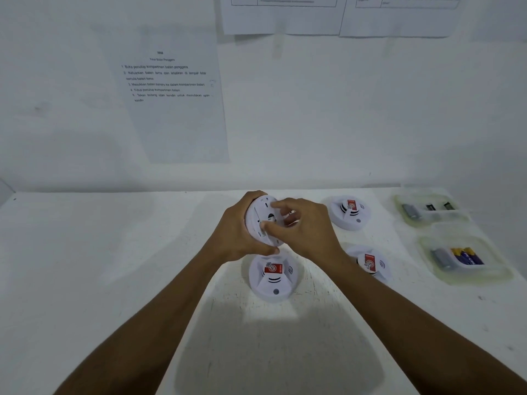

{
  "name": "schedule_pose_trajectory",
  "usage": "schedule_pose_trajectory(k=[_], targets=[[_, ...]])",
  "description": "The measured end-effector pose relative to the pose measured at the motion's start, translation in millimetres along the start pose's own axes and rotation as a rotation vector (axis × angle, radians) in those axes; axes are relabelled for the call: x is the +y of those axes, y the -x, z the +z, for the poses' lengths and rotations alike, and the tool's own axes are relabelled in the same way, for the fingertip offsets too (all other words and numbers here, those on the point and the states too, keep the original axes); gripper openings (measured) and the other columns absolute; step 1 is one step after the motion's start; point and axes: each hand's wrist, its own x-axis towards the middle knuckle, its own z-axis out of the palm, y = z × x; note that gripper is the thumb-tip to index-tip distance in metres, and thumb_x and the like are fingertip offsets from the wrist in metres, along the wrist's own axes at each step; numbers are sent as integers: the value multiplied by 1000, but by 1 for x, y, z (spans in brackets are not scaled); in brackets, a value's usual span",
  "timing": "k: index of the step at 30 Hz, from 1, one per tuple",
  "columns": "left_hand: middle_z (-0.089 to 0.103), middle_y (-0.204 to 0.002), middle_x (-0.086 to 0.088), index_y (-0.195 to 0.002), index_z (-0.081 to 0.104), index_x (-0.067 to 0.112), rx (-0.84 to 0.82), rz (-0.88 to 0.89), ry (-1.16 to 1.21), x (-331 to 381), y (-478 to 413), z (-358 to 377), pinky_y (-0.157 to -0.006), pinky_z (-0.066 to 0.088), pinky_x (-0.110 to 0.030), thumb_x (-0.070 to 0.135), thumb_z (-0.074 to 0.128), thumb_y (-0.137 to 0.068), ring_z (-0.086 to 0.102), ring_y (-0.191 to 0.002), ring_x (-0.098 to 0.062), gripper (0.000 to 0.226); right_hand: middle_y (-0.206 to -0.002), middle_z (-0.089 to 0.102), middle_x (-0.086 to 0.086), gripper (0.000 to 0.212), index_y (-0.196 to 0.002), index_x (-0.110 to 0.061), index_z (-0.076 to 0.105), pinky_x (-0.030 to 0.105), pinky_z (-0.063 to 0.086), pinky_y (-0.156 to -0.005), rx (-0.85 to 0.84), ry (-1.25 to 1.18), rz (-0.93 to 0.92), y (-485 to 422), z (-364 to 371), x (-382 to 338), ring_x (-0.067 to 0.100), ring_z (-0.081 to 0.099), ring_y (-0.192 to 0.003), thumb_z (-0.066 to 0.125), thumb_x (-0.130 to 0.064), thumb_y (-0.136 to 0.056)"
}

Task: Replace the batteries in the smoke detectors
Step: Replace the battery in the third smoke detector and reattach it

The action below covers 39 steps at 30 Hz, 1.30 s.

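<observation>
My left hand (242, 226) grips a white smoke detector (261, 220) above the table, tilted so its back faces right. My right hand (305, 229) has thumb and fingers curled onto that back, around its middle. Three more white detectors with red labels lie face up on the table: one (272, 277) just below my hands, one (350, 212) at the back right, one (370, 265) partly hidden behind my right wrist. A clear tray (467, 260) at the right holds yellow-and-blue batteries; a farther tray (430, 210) holds dark batteries.
The white table (114, 252) runs back to a white wall. A printed instruction sheet (171, 89) hangs on the wall at the left, with more sheets (285, 15) above. My shadow falls on the table's front.
</observation>
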Motion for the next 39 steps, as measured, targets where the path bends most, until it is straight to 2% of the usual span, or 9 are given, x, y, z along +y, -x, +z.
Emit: schedule_pose_trajectory(k=[6, 12, 16, 19, 22, 24, 26, 33, 39], targets=[[48, -123, 21, -123, 39, 39, -12, 37, -95, -10, -3, -6, -98, 40, -10, 60, 81, -51, 52, -110, 3, 86, -107, 74, 1, 44, -115, -22, 72, 32, 59, -85, 4, -131, 102, -4, 9, 2, 14, 70, -85, 81, -39, -76], [43, -122, 26, -121, 34, 44, 53, 59, -104, 5, -7, -11, -83, 37, 1, 59, 79, -45, 44, -110, 18, 89, -99, 75, -3, 29, -106, -21, 75, 43, 61, -83, -123, -437, 218, -13, -1, 2, 18, 73, -88, 76, -38, -82], [45, -120, 6, -125, 39, 26, 77, 83, -193, 9, -13, -11, -80, 40, -6, 53, 86, -44, 48, -106, 0, 97, -90, 76, -3, 46, -111, -26, 70, 42, 62, -76, -88, -350, 162, -17, -3, -11, 14, 73, -81, 82, -47, -72], [45, -126, 4, -128, 38, 26, 35, 32, -175, 8, -12, -9, -85, 35, -4, 66, 78, -41, 48, -111, -4, 104, -80, 76, -3, 50, -114, -28, 62, 41, 62, -74, -78, -292, 141, -19, -4, -14, 13, 73, -75, 82, -39, -69], [53, -120, 15, -123, 42, 33, 54, -24, -46, 8, -8, -14, -84, 45, -7, 62, 78, -50, 55, -108, 0, 86, -76, 74, 4, 42, -111, -29, 57, 41, 61, -72, -78, -337, 171, -24, -8, -8, 17, 70, -72, 78, -27, -75], [58, -114, 16, -121, 48, 30, 49, -47, 76, 12, -6, -22, -85, 56, -23, 44, 80, -71, 59, -106, -5, 61, -75, 71, 10, 37, -107, -29, 55, 39, 56, -66, -74, -416, 195, -26, -13, -2, 18, 64, -68, 76, -24, -79], [60, -115, 9, -125, 51, 24, -8, -69, 163, 14, -3, -30, -85, 58, -39, 26, 76, -82, 61, -107, -17, 50, -75, 70, 14, 34, -107, -26, 52, 34, 50, -59, -80, -488, 217, -28, -18, 2, 19, 63, -66, 75, -24, -83], [56, -127, 0, -134, 47, 33, 71, -149, 382, 16, 3, -30, -77, 60, -45, 23, 76, -80, 64, -109, -23, 62, -100, 70, 6, 22, -117, -17, 57, 37, 60, -73, -133, -761, 163, -16, -17, 3, 21, 70, -89, 62, -14, -95], [58, -126, -3, -133, 47, 30, 144, -186, 433, 11, 13, -22, -76, 60, -43, 19, 69, -87, 68, -102, -23, 52, -115, 70, -2, 44, -119, -23, 64, 51, 60, -79, -102, -559, 49, -2, 6, 16, 22, 70, -101, 81, -12, -79]])
